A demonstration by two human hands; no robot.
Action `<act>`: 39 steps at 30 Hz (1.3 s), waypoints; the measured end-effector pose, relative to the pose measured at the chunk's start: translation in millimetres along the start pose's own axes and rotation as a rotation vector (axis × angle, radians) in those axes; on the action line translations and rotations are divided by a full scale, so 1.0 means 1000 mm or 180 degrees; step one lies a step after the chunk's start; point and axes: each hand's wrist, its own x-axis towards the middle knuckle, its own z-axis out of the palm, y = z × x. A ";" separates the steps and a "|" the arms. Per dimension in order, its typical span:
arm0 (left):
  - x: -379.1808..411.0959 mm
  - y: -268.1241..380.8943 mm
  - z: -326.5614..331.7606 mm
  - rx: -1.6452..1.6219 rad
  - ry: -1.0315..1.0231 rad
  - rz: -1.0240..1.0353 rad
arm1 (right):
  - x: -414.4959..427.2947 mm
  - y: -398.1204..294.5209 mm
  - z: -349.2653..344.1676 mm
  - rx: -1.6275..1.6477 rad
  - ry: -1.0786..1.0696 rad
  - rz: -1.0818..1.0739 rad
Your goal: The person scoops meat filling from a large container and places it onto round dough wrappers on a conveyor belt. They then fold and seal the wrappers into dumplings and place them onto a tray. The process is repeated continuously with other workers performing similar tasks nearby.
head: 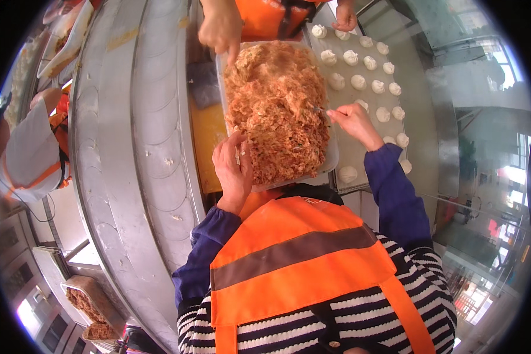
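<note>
A plastic tub (332, 155) heaped with minced filling (278, 115) stands before me. My left hand (233, 170) is at the tub's near left edge, with pale bits, perhaps dough, at its fingers. My right hand (354, 124) is over the tub's right edge, its fingers closed on a thin tool whose tip reaches the filling; the tool's kind is unclear. Pleated dough buns (358, 82) stand in rows on a tray (358, 152) to the right. One rounder bun (348, 174) sits at the tray's near left corner.
Across the tub, a person's hand (221, 31) points down at its far left corner; that person's other hand (345, 18) is near the buns. A metal conveyor (159, 132) with round dough sheets runs along the left. Beyond it are another worker (35, 146) and a second filling tub (88, 287).
</note>
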 end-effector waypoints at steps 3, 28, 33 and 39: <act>-0.001 0.006 0.001 0.0048 0.0027 0.0172 | 0.012 0.016 0.012 0.0102 0.0192 -0.0140; -0.010 0.006 0.005 -0.0194 0.0018 0.0124 | 0.010 -0.103 0.017 -0.2654 0.0694 -0.2469; -0.009 -0.005 -0.006 -0.0248 0.0143 -0.0030 | -0.015 -0.107 -0.029 -0.2463 0.0402 -0.1969; -0.008 -0.001 0.001 -0.0339 0.0076 0.0014 | 0.042 -0.100 0.015 -0.2444 0.0832 -0.2659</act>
